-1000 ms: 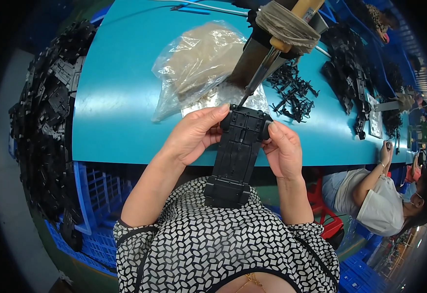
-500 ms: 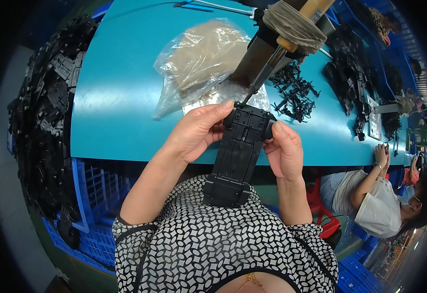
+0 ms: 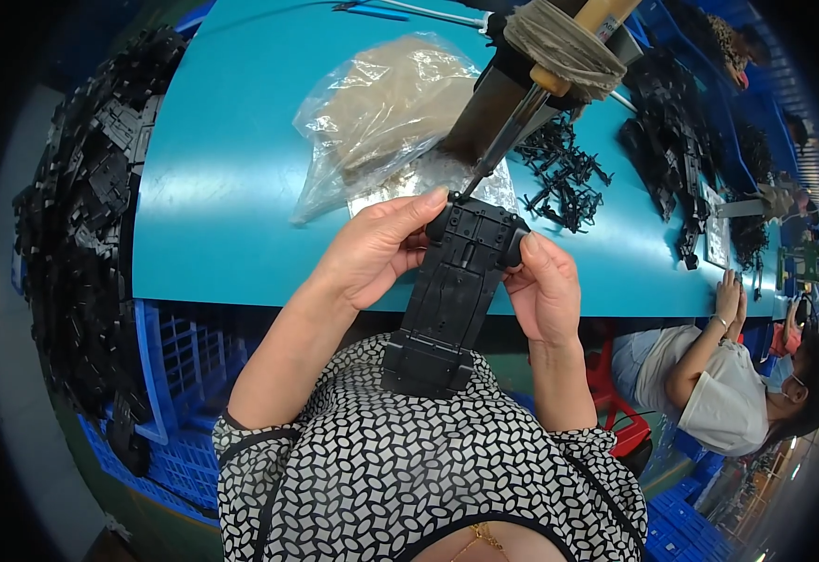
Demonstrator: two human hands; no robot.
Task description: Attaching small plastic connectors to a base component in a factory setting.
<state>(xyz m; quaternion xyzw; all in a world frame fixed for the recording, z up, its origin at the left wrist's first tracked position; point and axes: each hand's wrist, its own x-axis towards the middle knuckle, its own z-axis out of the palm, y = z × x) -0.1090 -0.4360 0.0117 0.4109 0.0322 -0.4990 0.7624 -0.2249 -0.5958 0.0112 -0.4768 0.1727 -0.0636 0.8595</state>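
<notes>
Both my hands hold a long black plastic chassis-like part (image 3: 450, 290) over the table's front edge, its near end against my patterned top. My left hand (image 3: 377, 245) pinches its far left corner between thumb and fingers. At the far right corner my right hand (image 3: 543, 281) grips it the same way, thumb on top. A mounted tool (image 3: 513, 126) with a yellowish handle and a thin dark shaft slants down to the part. Its tip meets the far left corner, close to my left thumb; whether it touches cannot be made out.
A clear plastic bag (image 3: 386, 112) lies on the teal table (image 3: 213, 187). Several small black parts (image 3: 564, 178) are piled right of the tool. Many black parts (image 3: 91, 215) are heaped at the left, above blue crates (image 3: 189, 361). A co-worker (image 3: 728, 384) sits at the right.
The near end of the black part has swung slightly to the left. My hands keep nearly the same place and grip, and the tool's tip stays at the same corner.
</notes>
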